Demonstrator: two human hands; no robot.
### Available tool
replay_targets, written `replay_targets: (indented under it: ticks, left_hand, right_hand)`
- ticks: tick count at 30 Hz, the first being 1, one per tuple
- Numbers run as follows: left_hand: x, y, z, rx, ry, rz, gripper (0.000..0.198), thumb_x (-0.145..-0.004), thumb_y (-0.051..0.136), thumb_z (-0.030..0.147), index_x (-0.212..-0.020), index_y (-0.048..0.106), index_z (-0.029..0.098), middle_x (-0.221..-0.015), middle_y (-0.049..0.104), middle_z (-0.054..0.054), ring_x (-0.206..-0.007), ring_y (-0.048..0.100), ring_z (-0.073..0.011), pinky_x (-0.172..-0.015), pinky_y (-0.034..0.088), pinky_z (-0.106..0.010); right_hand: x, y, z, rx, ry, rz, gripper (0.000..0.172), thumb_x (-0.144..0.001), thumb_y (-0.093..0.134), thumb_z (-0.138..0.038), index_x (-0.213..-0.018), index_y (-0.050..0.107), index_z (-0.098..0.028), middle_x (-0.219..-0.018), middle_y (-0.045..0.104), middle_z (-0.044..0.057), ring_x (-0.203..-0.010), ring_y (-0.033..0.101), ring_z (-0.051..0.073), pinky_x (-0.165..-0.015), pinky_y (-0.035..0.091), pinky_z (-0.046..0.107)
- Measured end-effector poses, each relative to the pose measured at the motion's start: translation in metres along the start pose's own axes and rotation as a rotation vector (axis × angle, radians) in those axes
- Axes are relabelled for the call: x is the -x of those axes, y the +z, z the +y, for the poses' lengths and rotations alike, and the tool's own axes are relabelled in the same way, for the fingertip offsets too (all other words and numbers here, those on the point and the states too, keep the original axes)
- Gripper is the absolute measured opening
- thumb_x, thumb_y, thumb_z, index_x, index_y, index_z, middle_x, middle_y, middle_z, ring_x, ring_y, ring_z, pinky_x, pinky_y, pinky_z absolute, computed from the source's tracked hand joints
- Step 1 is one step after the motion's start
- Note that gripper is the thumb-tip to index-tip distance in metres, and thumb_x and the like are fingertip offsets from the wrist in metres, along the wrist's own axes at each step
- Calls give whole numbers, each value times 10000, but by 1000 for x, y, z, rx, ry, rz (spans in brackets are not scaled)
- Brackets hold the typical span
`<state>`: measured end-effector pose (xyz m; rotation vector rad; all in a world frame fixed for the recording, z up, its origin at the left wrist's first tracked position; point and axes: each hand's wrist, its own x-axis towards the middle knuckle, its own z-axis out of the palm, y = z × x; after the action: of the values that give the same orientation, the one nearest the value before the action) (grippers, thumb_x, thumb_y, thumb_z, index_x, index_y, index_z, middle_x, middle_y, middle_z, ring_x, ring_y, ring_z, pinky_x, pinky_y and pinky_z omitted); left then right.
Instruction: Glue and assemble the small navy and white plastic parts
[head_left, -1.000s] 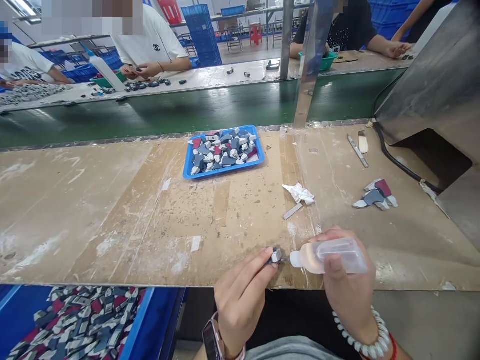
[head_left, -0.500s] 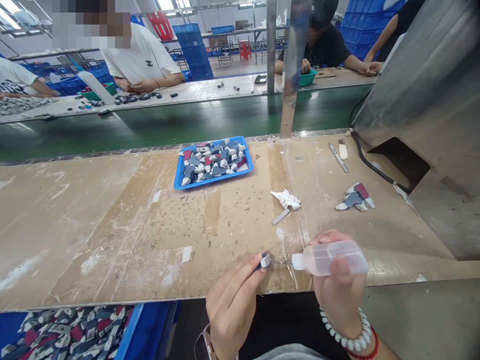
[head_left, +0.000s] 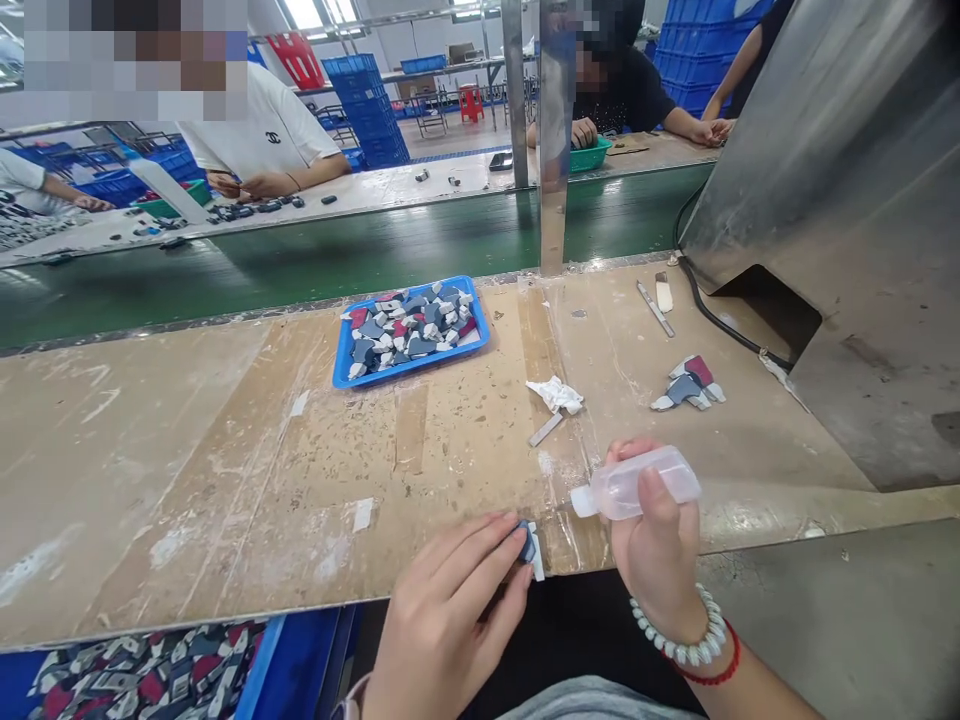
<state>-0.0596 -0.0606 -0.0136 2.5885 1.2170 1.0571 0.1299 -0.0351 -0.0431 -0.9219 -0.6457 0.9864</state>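
Note:
My left hand [head_left: 442,615] pinches a small grey-and-white plastic part [head_left: 530,547] at the near edge of the worn workbench [head_left: 225,470]. My right hand [head_left: 656,555] grips a small clear squeeze bottle [head_left: 637,483] lying sideways, its white nozzle pointing left. The nozzle sits a little above and to the right of the part, not touching it.
A blue tray [head_left: 410,333] of several grey, red and white parts stands mid-bench. A crumpled tissue [head_left: 555,394] and a flat strip [head_left: 545,429] lie near the bottle; a few parts [head_left: 686,385] rest to the right beside a metal housing [head_left: 847,200]. A blue bin [head_left: 142,675] of parts sits below left. Other people work across the green conveyor [head_left: 337,250].
My left hand has drawn the part back toward the bench edge and turned it. The bottle's nozzle has lifted away from the part. The view has shifted a little.

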Motion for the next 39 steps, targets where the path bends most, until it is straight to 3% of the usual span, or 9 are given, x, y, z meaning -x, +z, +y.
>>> replay_targets:
  ticks: [3, 8, 13, 22, 29, 39]
  left_hand:
    - [-12, -8, -2, -47, 69, -90, 141, -980, 610, 185, -1073, 715, 169, -1059, 781, -10, -915, 750, -170, -819, 611, -301]
    - [-18, -9, -7, -177, 181, -124, 167, -1011, 533, 144, -1029, 697, 120, -1022, 792, -47, -851, 773, -176, -754, 644, -290]
    - [-16, -6, -16, -9, 73, -95, 98, -986, 587, 136, -952, 678, 148, -945, 790, -25, -868, 771, -131, -813, 614, -185]
    - [-20, -9, -14, 112, -41, -130, 66, -947, 638, 113, -933, 681, 162, -942, 784, -30, -903, 764, -128, -873, 594, -154]
    - [-23, -9, -18, 229, -150, -176, 115, -939, 637, 116, -879, 717, 173, -934, 791, -39, -894, 769, -161, -841, 613, -190]
    - [-29, -9, -16, 357, -295, -170, 180, -955, 614, 151, -842, 752, 175, -868, 796, -58, -829, 768, -201, -758, 627, -262]
  right_hand:
    - [2, -2, 0, 28, -8, -48, 227, -899, 704, -454, -941, 642, -239, -896, 570, 3, -808, 546, 137, -688, 467, 216]
    - [5, -2, 2, 65, -28, -129, 191, -861, 755, -400, -919, 661, -244, -873, 621, -1, -812, 584, 145, -680, 491, 217]
    - [4, -1, 0, 93, -58, -148, 180, -826, 788, -353, -925, 674, -255, -839, 651, -20, -763, 614, 132, -676, 512, 201]
    - [2, 1, -8, 257, -92, -196, 181, -825, 784, -365, -909, 654, -271, -813, 661, -41, -723, 631, 114, -659, 522, 169]
    - [4, 0, -10, 305, -75, -268, 256, -810, 812, -426, -937, 653, -270, -754, 646, -43, -638, 607, 110, -586, 508, 172]
    - [7, -4, -5, 346, -208, -297, 294, -839, 781, -482, -973, 655, -252, -870, 683, 0, -757, 654, 157, -659, 524, 234]
